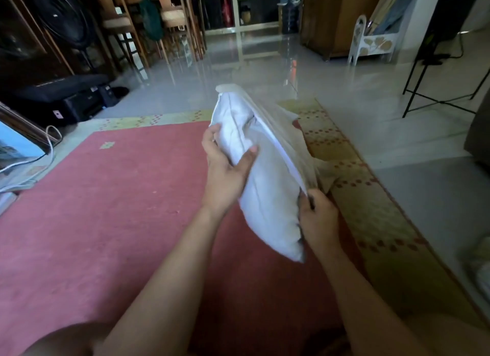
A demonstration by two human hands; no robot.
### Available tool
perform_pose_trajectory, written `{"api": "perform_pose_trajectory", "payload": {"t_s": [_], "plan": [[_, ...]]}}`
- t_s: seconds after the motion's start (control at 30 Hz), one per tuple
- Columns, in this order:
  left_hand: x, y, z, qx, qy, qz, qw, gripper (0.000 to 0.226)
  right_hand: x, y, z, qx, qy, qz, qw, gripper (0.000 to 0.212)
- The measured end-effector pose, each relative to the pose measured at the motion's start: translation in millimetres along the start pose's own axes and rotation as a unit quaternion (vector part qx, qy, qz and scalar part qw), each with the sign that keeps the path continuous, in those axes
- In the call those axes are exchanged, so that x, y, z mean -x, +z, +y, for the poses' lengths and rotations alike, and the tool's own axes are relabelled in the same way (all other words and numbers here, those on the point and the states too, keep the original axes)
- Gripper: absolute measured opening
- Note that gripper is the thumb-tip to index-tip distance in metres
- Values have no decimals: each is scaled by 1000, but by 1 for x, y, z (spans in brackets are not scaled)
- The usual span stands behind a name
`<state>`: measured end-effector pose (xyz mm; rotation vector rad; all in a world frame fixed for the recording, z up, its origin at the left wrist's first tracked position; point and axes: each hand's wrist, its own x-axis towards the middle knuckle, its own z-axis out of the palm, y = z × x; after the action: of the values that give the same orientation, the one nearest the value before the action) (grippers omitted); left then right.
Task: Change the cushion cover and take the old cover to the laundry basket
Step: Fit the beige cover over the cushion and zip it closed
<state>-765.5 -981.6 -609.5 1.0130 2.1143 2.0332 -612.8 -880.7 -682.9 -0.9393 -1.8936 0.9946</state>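
Being held above the red rug (119, 210), the white cushion (265, 191) is gripped at its side by the left hand (225, 170), and the pale cover (299, 154) is pinched at its edge by the right hand (318, 220). The insert should be steadied and the fabric drawn evenly.

Surroundings: floor level, living room

Red rug (106, 210) fills the near floor; its yellow dotted border (371, 210) runs along the far and right edges. Glossy tiled floor (265, 64) lies beyond. Off the rug's far-left corner: black printer (79, 104), white cable (50, 143) just beside the rug's left edge. Behind these, a black fan (61, 16) and wooden chairs (122, 24). Far wall: white shelf unit (238, 24). Right of it: wooden cabinet (336, 19), white rack (371, 40), black metal stand (437, 90).
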Motion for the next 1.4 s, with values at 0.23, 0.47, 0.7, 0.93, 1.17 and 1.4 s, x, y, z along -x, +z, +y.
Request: {"api": "perform_pose_trajectory", "payload": {"t_s": [0.23,0.47,0.7,0.93,1.17,1.4], "plan": [[101,-10,33,-315,232,-143,909,102,-17,-28,-45,-186,7,-31,982,50],[73,-6,59,-361,268,6,893,60,-15,-61,-72,-137,9,-212,968,38],[46,6,76,-360,123,113,918,58,0,-86,-70,41,2,-189,981,31],[37,25,88,-228,3,155,961,50,11,-47,-69,-9,-26,-1,1000,46],[48,22,90,-154,-14,69,986,46,-4,-27,-45,-215,-1,74,974,33],[60,12,75,-315,140,-131,930,55,-19,-18,-27,-254,8,63,965,13]]}}
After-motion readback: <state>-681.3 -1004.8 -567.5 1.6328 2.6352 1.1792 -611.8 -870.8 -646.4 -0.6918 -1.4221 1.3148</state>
